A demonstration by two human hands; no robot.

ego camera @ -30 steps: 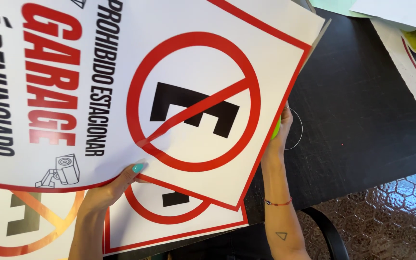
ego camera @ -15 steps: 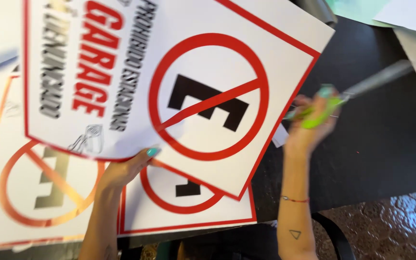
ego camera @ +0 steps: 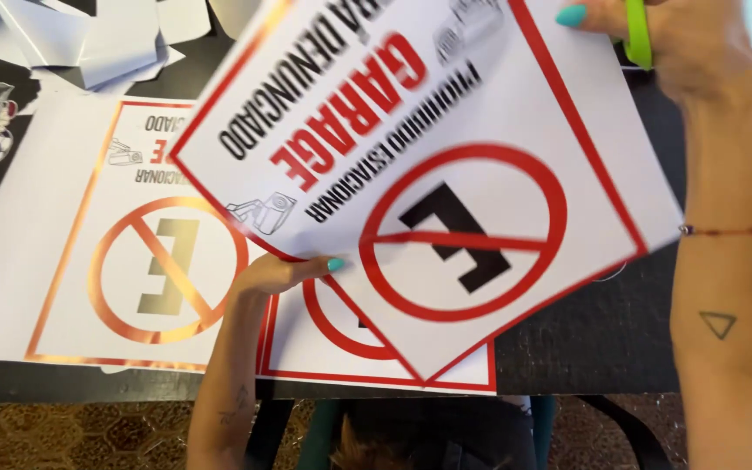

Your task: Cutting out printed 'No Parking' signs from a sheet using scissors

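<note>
My left hand (ego camera: 282, 273) pinches the lower left edge of a white sign sheet (ego camera: 446, 183) with a red border, a red crossed circle and a black letter. The sheet is lifted and tilted above the black table (ego camera: 567, 348). My right hand (ego camera: 663, 48) is at the sheet's upper right corner, closed around a green-handled tool (ego camera: 638, 35) whose tip is out of frame. Whether that hand also grips the sheet I cannot tell.
A similar sign with a gold crossed circle (ego camera: 163, 270) lies flat on the left. Another red-bordered sign (ego camera: 341, 352) lies partly under the lifted sheet. White paper scraps (ego camera: 89, 39) are piled at the back left. A patterned floor (ego camera: 63, 435) shows below the table edge.
The lifted sheet has swung round and moved right and up. My right hand, with the green tool, rose from the table's right side to the sheet's top corner.
</note>
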